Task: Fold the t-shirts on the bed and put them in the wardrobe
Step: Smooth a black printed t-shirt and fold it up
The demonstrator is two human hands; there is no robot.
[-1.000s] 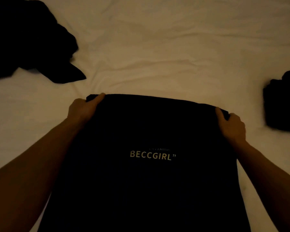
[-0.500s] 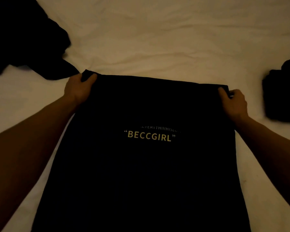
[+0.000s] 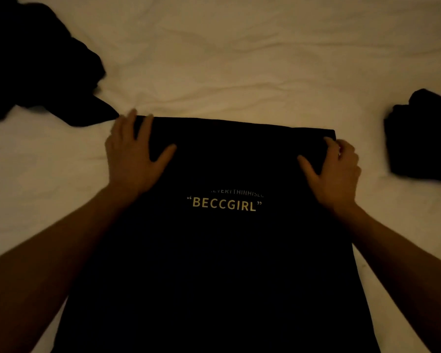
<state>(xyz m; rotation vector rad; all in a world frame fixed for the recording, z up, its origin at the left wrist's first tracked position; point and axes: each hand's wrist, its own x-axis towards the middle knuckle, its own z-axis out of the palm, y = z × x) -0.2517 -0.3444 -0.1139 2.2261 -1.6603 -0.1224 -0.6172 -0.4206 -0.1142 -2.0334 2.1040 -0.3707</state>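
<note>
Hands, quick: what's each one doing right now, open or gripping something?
Left hand: open, fingers straight, resting flat on the black t-shirt.
Right hand: fingers curled at the t-shirt's far corner, thumb spread; whether it grips cannot be told.

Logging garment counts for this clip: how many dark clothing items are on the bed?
3. A printed shirt lies spread at centre under both hands, a crumpled heap sits far left, and a bundle sits at the right edge. The heap may hide more.

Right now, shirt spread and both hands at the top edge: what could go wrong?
1. The loose dark garment nearly touches the left hand; its tip could get swept into the fold.
2. The right hand looks partly curled at the black t-shirt's corner, the left lies flat: uneven smoothing may skew the fold.
</note>
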